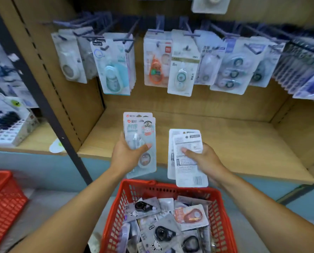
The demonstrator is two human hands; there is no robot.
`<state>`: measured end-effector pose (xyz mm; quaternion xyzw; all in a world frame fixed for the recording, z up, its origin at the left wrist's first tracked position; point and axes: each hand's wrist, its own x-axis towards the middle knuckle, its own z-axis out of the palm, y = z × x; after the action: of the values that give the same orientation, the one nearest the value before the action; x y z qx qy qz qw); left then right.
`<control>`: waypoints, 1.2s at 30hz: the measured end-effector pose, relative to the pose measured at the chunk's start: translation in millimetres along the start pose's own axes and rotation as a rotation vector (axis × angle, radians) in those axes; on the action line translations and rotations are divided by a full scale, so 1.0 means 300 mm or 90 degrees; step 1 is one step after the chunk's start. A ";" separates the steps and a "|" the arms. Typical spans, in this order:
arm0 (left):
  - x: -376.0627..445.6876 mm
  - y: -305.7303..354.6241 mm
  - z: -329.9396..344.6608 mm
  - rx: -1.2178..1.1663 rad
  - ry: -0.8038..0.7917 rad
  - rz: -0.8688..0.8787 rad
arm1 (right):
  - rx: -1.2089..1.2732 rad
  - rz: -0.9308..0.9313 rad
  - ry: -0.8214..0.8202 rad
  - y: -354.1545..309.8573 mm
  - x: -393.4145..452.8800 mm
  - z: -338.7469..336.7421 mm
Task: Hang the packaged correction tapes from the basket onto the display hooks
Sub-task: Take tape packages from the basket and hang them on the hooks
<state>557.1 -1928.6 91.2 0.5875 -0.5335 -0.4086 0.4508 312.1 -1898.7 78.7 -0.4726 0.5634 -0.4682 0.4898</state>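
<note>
The left hand (127,152) holds a small stack of packs (140,132) printed side up, thumb pressed across the front and fingers curled behind; at least two cards show, the back one peeking out above the front one. The right hand (202,157) grips a second stack (186,143), back side up with a barcode at the lower corner, thumb lying over the top card and fingers underneath. Both stacks sit above the far rim of the red basket (163,185), well apart from each other with open space between them. Below, the basket is filled with more packs (163,227) lying in a loose jumble. Ahead, the wooden shelf (216,136) runs wide and bare behind the hands, its front edge just beyond the basket. Above it, a row of hooks (189,33) carries hanging packs (182,70) crowded edge to edge, with a gap of bare back panel between the blue pack and the orange one. A second red basket (2,203) stands at the left, and a box of dark items (8,123) sits in the neighbouring shelf bay beyond the upright post (43,99).
</note>
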 end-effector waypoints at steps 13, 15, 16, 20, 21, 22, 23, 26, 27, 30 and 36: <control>-0.111 0.004 0.112 -0.198 -0.310 -0.084 | 0.157 0.006 0.050 -0.121 -0.099 0.067; -0.109 -0.004 0.112 -0.226 -0.285 -0.096 | 0.186 0.041 -0.022 -0.129 -0.100 0.044; -0.107 -0.004 0.114 -0.233 -0.265 -0.091 | 0.188 0.049 -0.055 -0.131 -0.102 0.039; -0.102 -0.005 0.130 -0.189 -0.123 -0.061 | 0.163 0.023 0.008 -0.133 -0.109 0.062; -0.098 -0.009 0.134 -0.174 -0.077 -0.047 | 0.155 0.013 0.055 -0.134 -0.106 0.068; -0.091 -0.015 0.136 -0.163 -0.037 -0.033 | 0.127 -0.004 0.104 -0.134 -0.102 0.070; -0.087 -0.017 0.138 -0.158 -0.007 -0.019 | 0.059 -0.033 0.153 -0.137 -0.099 0.069; -0.092 -0.004 0.145 -0.148 0.013 0.024 | -0.313 -0.147 0.188 -0.132 -0.113 0.073; -0.098 0.001 0.149 -0.147 0.000 0.037 | -0.404 -0.156 0.149 -0.128 -0.126 0.089; -0.132 0.014 0.160 -0.148 -0.030 0.051 | -0.508 -0.135 0.039 -0.093 -0.159 0.139; -0.164 0.002 0.161 -0.111 -0.090 0.041 | -0.631 -0.054 -0.094 -0.111 -0.207 0.170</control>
<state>505.8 -1884.0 79.1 0.4983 -0.5452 -0.4789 0.4745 369.9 -1844.3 114.3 -0.7025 0.6624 -0.1294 0.2257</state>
